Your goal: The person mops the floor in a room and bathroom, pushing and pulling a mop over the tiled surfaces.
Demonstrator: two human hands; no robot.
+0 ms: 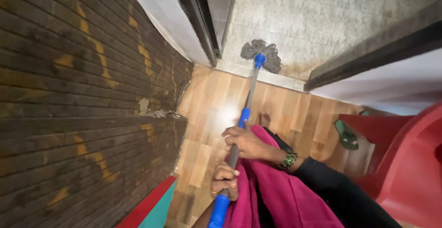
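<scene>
A mop with a grey metal shaft and blue plastic sleeves is held out over the floor, its grey string head resting on the pale tiled floor just beyond a light threshold strip, while most of the shaft lies above the wooden floor on the near side of that strip. The shaft is gripped by both hands: the right hand is closed round it just below the middle blue sleeve, fingers wrapped over the top, and the left hand is clenched round it lower down, just above the blue end grip. A green bangle is worn at the right wrist, and a magenta cloth hangs beside the lower shaft. To the left of the mop a dark slatted wall with yellow blotches is seen; to its right, a green sandal lies on the wooden floor and a red plastic chair stands further out. For the stroke to be done well, it is judged that the head should be kept flat on the tiles, the strings dragged rather than lifted, and the pressure guided from the upper grip while the lower one steers; the threshold edge is best crossed slowly, so that the strings are not caught on it.
</scene>
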